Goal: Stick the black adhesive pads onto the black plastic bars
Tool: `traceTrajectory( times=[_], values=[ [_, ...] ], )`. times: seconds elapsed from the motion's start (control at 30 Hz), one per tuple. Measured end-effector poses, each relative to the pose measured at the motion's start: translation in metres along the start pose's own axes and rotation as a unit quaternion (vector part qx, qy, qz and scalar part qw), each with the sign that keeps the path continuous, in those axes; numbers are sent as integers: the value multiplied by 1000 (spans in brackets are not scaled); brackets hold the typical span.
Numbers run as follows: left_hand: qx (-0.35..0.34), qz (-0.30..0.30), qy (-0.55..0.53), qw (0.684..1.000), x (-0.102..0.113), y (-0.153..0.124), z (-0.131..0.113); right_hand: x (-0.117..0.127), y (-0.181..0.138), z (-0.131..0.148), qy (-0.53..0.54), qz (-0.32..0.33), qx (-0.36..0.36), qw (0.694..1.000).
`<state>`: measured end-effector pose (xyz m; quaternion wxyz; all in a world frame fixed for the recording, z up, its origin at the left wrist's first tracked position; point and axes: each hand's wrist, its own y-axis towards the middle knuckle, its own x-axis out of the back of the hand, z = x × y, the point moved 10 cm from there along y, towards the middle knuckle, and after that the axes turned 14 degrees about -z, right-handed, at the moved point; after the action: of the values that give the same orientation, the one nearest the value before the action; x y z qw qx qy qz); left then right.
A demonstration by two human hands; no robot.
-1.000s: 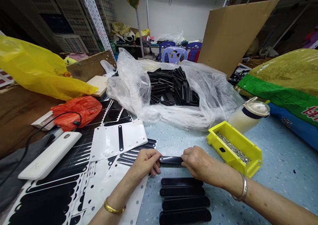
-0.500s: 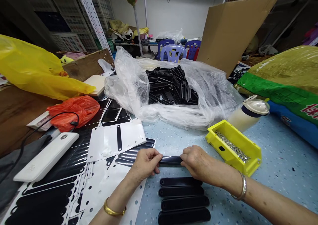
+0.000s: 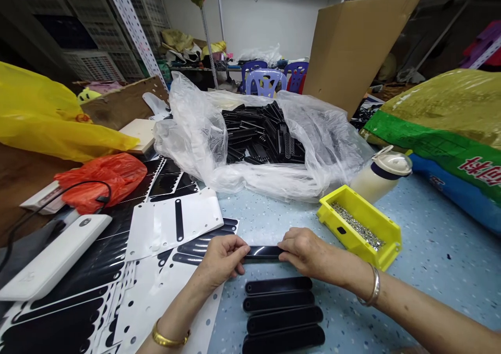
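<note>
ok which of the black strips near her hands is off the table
The glossy black strip, held at its ends by the left hand and right hand; the four matte strips lie stacked flat below.

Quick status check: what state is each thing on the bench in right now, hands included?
Left hand: gripping the strip's left end.
Right hand: gripping the strip's right end.
Strip: held level between both hands.
Four strips: flat in a row, on the table.
Clear bag: open, full of black parts.
Yellow bin: open, holds small metal parts.
Bottle: capped, tilted.
Power bank: cable plugged in.
</note>
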<state>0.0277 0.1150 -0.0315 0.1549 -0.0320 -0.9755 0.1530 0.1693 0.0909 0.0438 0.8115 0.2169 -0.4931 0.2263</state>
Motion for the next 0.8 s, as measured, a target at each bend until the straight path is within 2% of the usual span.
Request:
traceTrajectory(
  times=[0.67, 0.8],
  values=[
    [-24, -3, 21, 999, 1, 3, 0, -5, -5, -3, -4, -33, 18, 999],
    [-30, -1, 67, 997, 1, 0, -4, -5, -3, -2, -17, -32, 18, 999]
  ],
)
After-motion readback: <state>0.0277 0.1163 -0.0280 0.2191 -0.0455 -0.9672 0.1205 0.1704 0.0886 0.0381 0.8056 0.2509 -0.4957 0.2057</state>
